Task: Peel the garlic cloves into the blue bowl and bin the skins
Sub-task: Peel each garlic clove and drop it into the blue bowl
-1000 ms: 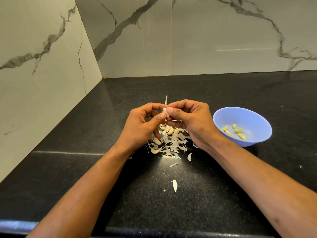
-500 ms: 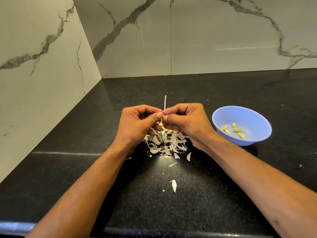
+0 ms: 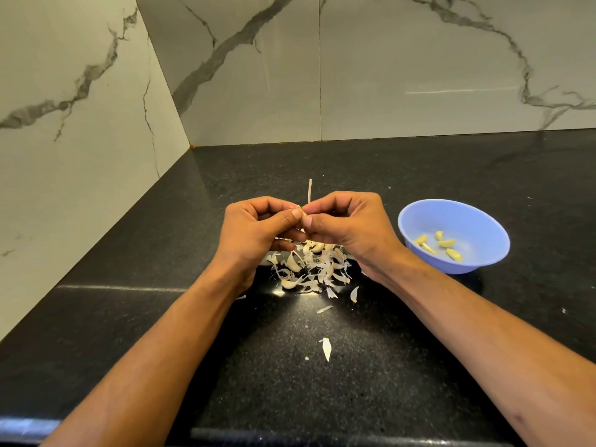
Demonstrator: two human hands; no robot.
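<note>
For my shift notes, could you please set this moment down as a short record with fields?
surface: black counter, marble walls behind
left hand: pinches a garlic clove by its tips
right hand: pinches the same clove
stem: thin, upright behind the hands
pile: skins and cloves under the hands
stray skin: lies nearer the person
blue bowl: right of the hands, holds five peeled cloves
bin: not in view

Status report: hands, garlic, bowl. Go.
Left hand and right hand both pinch one clove. Blue bowl holds five peeled. Skins piled on counter, nothing blocking.
</note>
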